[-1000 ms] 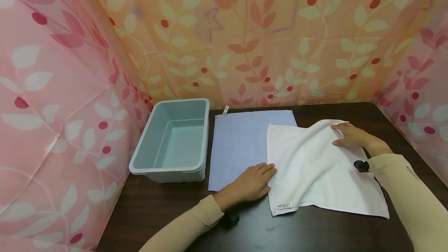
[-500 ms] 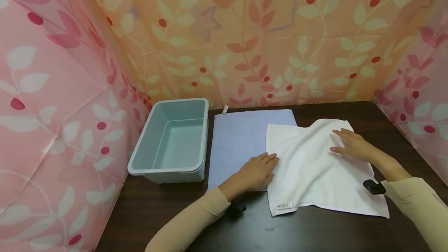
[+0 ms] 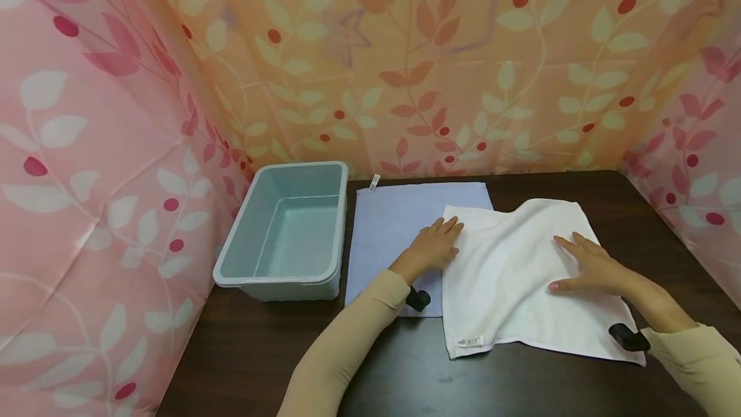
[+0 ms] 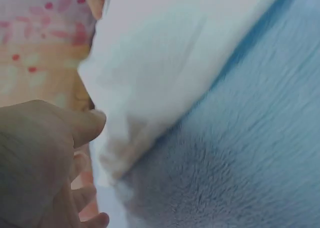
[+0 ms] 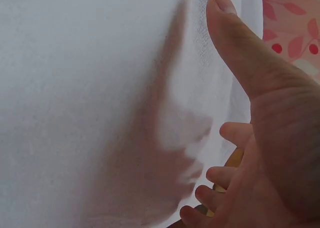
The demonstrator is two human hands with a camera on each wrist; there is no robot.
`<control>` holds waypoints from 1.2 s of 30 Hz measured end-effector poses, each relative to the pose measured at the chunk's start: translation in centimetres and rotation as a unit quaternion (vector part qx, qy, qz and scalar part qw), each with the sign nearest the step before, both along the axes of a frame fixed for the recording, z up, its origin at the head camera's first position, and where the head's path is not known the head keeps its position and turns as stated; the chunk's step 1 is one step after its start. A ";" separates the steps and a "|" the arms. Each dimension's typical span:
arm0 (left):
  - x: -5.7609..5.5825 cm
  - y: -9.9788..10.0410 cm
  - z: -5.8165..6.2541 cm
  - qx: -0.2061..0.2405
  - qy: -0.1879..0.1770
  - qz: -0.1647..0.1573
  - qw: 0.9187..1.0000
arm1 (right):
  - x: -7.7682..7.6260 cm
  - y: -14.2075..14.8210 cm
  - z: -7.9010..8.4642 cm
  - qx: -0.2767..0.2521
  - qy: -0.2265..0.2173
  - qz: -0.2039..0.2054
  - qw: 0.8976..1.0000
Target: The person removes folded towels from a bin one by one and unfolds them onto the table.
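Observation:
A white towel [image 3: 515,275] with a small label lies spread and wrinkled on the right, overlapping a lavender-blue towel [image 3: 388,230] beneath it. My left hand [image 3: 431,250] is over the blue towel, fingertips at the white towel's upper left edge, fingers extended. Over the right part of the white towel is my right hand [image 3: 596,269], fingers spread and thumb apart. In the right wrist view, the right hand [image 5: 250,133] hovers beside the white cloth and casts a shadow on it. The left wrist view shows the left thumb [image 4: 87,125] near the white towel's edge.
A pale blue-green plastic basin [image 3: 278,278] stands to the left of the towels. All of it rests on a dark wooden table [image 3: 405,372]. Floral curtains [image 3: 405,82] hang behind and at both sides.
My left hand has moved up along the white towel's left edge toward its upper corner. My right hand has shifted down and right from the towel's upper right part.

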State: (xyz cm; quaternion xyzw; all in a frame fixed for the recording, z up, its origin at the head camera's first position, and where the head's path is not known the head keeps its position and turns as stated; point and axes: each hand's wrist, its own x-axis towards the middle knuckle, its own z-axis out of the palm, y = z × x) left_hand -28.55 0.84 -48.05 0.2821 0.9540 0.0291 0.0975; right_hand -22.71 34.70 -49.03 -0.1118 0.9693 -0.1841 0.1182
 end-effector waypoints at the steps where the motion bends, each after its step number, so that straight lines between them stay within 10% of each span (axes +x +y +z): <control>1: -0.3 0.0 -0.1 0.001 -0.008 0.009 1.000 | 0.2 0.0 -0.1 -0.001 -0.003 0.003 1.000; 7: -0.9 -0.1 -0.9 -0.004 -0.050 0.044 0.998 | 0.8 0.1 -0.6 0.019 0.004 0.014 1.000; 36: -1.6 -0.1 -1.0 0.009 -0.021 0.054 0.998 | 1.5 2.3 -1.1 0.020 -0.016 0.031 0.999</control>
